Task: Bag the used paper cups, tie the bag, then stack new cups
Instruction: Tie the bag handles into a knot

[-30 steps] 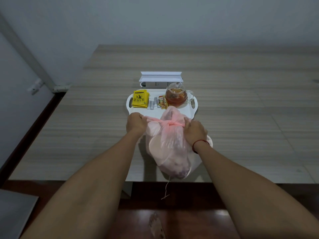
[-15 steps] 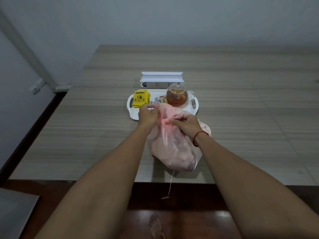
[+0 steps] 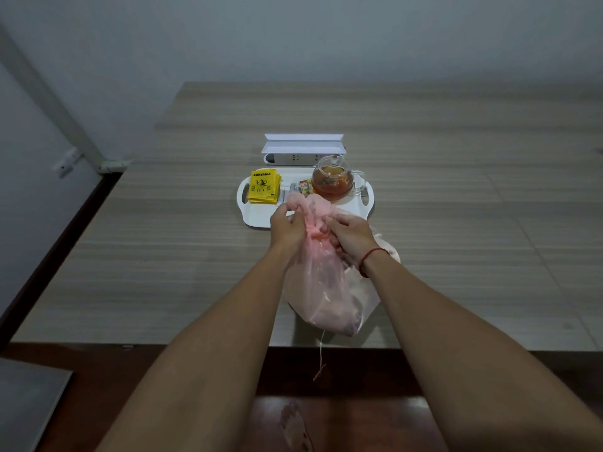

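Nearest, dangling off the near edge of the table (image 3: 163, 256): a thin twisted string (image 3: 321, 357), loose end frayed. Just beyond it, lying on the wood with its belly bulging toward that edge, the pink bag (image 3: 329, 295) of used cups, neck drawn up toward the far side. Gripped at that neck from both sides: left hand (image 3: 287, 225) curled, thumb and fingers pinching one ear of the gathered plastic; right hand (image 3: 350, 233) (red cord at the wrist) likewise curled, pinching the other ear just beside it. By the look of it, mid-knot. To do it well: press trapped air out first, then draw the two ears apart evenly, low and close to the bunched throat, seating the knot snug against the contents. Go gently, given film thin enough to stretch or tear under a sharp tug. Soft, crinkly, translucent film, with dim rounded shapes showing through and darker stains near the bottom. Underneath, matte striped wood-grain laminate, flat and pale. Farther off, partly hidden behind the bag's neck, a smooth white plastic tray (image 3: 257, 220) with rounded corners and cut-out handles. On it, glossy yellow tea packets (image 3: 263, 187) at left, a round clear glass teapot (image 3: 332, 181) of amber tea at right, small sachets between. Farthest, a long white socket strip (image 3: 303, 148), hard-edged and boxy.
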The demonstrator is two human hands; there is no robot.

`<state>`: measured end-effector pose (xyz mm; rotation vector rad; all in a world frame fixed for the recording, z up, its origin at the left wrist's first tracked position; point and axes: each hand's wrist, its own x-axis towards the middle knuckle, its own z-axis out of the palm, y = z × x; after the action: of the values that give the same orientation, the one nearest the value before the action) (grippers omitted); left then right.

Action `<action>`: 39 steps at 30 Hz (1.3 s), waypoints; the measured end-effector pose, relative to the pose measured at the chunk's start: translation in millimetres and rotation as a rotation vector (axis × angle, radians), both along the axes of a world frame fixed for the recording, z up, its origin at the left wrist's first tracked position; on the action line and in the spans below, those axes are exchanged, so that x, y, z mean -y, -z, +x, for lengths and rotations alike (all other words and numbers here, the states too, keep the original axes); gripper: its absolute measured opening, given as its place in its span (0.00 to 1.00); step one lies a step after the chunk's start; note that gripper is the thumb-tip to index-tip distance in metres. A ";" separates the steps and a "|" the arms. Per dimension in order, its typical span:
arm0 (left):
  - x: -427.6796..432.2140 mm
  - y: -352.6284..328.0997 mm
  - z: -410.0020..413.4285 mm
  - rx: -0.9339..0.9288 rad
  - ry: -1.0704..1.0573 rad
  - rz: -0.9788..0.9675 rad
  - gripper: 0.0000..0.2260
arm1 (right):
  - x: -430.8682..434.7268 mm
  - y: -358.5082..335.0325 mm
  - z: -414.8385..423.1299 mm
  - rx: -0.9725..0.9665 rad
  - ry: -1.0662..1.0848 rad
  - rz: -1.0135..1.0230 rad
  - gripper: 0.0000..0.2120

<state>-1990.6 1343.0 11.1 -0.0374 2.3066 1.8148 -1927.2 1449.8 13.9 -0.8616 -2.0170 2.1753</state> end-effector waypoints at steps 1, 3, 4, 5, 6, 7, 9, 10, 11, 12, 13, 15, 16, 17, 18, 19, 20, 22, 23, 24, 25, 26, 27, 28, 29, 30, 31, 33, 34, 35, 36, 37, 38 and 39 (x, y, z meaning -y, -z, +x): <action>-2.6 -1.5 0.2 0.014 0.001 0.023 0.08 | 0.5 -0.8 0.1 -0.002 0.004 0.027 0.13; -7.7 -4.3 1.3 0.021 0.023 0.030 0.09 | 2.4 -3.7 -0.3 -0.020 0.012 0.042 0.12; -9.8 -5.5 1.8 0.017 0.042 0.008 0.10 | 3.1 -5.1 -0.7 -0.038 0.017 0.029 0.10; -11.7 -5.1 1.4 0.029 0.067 -0.013 0.11 | 3.8 -6.2 -0.7 -0.058 0.022 0.009 0.09; -13.2 -4.6 1.0 0.057 0.101 -0.032 0.13 | 4.7 -6.6 -0.9 -0.071 0.028 -0.010 0.09; -14.1 -5.5 1.4 0.085 0.142 -0.036 0.14 | 5.2 -6.7 -1.1 -0.074 0.036 -0.023 0.10; -14.2 -7.8 3.6 0.090 0.225 -0.032 0.14 | 5.1 -5.3 -1.6 -0.055 0.055 -0.037 0.12; -14.3 -7.7 3.8 0.069 0.252 -0.050 0.14 | 4.3 -4.3 -1.8 -0.044 0.062 -0.047 0.12; -13.8 -5.8 4.1 0.041 0.262 -0.074 0.15 | 3.0 -3.2 -1.7 -0.036 0.068 -0.058 0.13; -12.9 -4.0 4.8 0.014 0.257 -0.101 0.15 | 1.7 -2.1 -1.9 -0.030 0.074 -0.068 0.12; -12.1 -1.7 5.4 -0.016 0.245 -0.128 0.15 | 0.5 -0.9 -2.4 -0.023 0.079 -0.072 0.11; -10.5 3.4 4.7 -0.053 0.213 -0.132 0.13 | -1.3 1.8 -3.7 -0.011 0.089 -0.067 0.10; -9.7 3.5 4.2 -0.046 0.196 -0.099 0.12 | -2.0 3.2 -4.4 -0.009 0.090 -0.069 0.10; -9.6 1.9 4.0 -0.023 0.185 -0.053 0.12 | -2.6 4.3 -5.1 -0.008 0.088 -0.075 0.10; -10.2 -0.1 3.6 0.014 0.180 -0.007 0.12 | -2.6 5.4 -5.6 -0.007 0.079 -0.085 0.10; -11.0 -2.4 2.8 0.068 0.176 0.042 0.13 | -1.9 6.3 -6.3 -0.007 0.066 -0.093 0.10; -11.5 -4.8 2.2 0.136 0.176 0.092 0.14 | -0.7 7.4 -7.0 -0.009 0.054 -0.097 0.10; -11.9 -9.8 3.6 0.259 0.193 0.208 0.13 | 1.8 9.2 -8.2 -0.029 0.055 -0.103 0.10; -12.0 -10.8 3.9 0.299 0.202 0.262 0.13 | 2.2 9.9 -8.8 -0.043 0.071 -0.115 0.10; -11.4 -11.9 3.4 0.322 0.212 0.284 0.12 | 1.8 10.6 -9.3 -0.053 0.088 -0.130 0.10; -10.4 -12.5 2.7 0.335 0.219 0.273 0.12 | 1.2 10.9 -9.3 -0.055 0.101 -0.142 0.10; -9.2 -12.7 1.7 0.343 0.225 0.246 0.12 | 0.2 11.2 -9.3 -0.051 0.109 -0.146 0.10; -8.2 -12.8 0.7 0.347 0.232 0.226 0.12 | -1.0 11.4 -9.1 -0.043 0.110 -0.144 0.11; -7.7 -12.9 -0.2 0.350 0.244 0.212 0.12 | -2.0 11.9 -9.6 -0.033 0.103 -0.138 0.12; -7.7 -11.9 -1.5 0.349 0.263 0.201 0.11 | -2.4 12.1 -10.1 -0.020 0.087 -0.134 0.12; -8.2 -10.6 -2.5 0.342 0.284 0.195 0.11 | -2.5 12.0 -10.7 -0.006 0.065 -0.136 0.13; -8.8 -9.6 -3.3 0.336 0.306 0.199 0.11 | -2.6 11.4 -11.0 0.005 0.042 -0.148 0.13; -9.2 -9.2 -4.0 0.334 0.331 0.210 0.12 | -4.8 11.4 -10.7 0.005 0.019 -0.182 0.13; -8.3 -9.2 -4.5 0.337 0.323 0.203 0.16 | -6.9 11.8 -10.1 -0.011 0.025 -0.199 0.13; -6.8 -10.7 -3.9 0.344 0.327 0.198 0.19 | -9.3 12.2 -9.1 -0.031 0.036 -0.216 0.12; -5.7 -12.4 -4.1 0.349 0.353 0.190 0.21 | -11.2 13.2 -8.2 -0.047 0.045 -0.230 0.11; -5.0 -13.5 -4.3 0.351 0.387 0.180 0.22 | -12.2 13.9 -6.8 -0.056 0.042 -0.244 0.10; -4.7 -13.4 -4.8 0.351 0.418 0.162 0.22 | -12.6 14.4 -5.9 -0.062 0.028 -0.263 0.10; -4.1 -13.4 -5.5 0.349 0.447 0.144 0.21 | -12.8 14.6 -5.2 -0.066 0.008 -0.286 0.10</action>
<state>-1996.1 1347.1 24.6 0.1582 1.7703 1.5900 -1932.4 1462.6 -0.7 -0.8090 -1.6960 2.4916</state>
